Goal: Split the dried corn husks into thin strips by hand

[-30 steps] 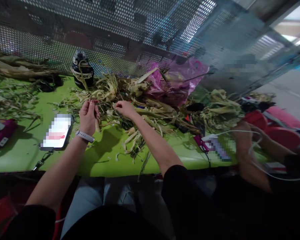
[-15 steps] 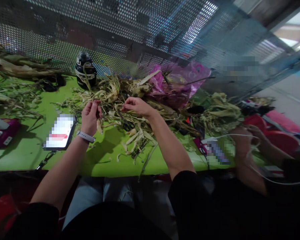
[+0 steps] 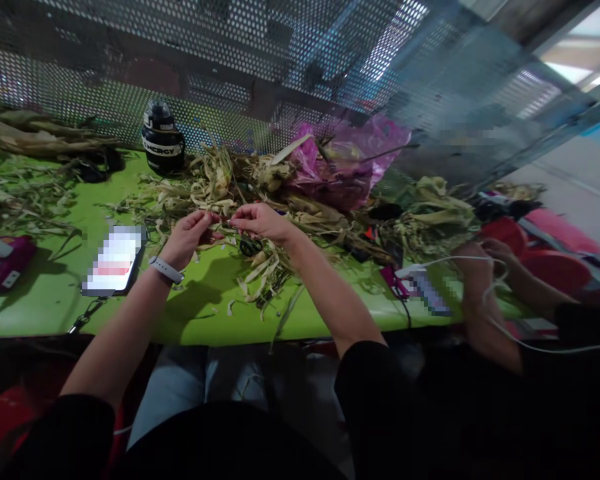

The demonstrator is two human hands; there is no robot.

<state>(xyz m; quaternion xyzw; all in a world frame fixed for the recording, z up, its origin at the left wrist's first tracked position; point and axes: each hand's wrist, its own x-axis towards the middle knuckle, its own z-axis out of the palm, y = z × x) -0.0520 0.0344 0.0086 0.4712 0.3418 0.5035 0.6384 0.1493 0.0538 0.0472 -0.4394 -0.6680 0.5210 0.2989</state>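
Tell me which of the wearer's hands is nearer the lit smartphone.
Left. The left hand is a little right of the lit smartphone and slightly farther back; the right hand is farther right, beyond the left.

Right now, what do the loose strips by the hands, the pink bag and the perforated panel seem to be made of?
Loose strips: dry, matte plant matter, possibly corn husk; they look pale, curled and fibrous.
Pink bag: thin, glossy plastic film, by its creases and see-through look.
Perforated panel: probably dull grey metal, going by its flat sheet and regular holes, but coated plastic is possible.
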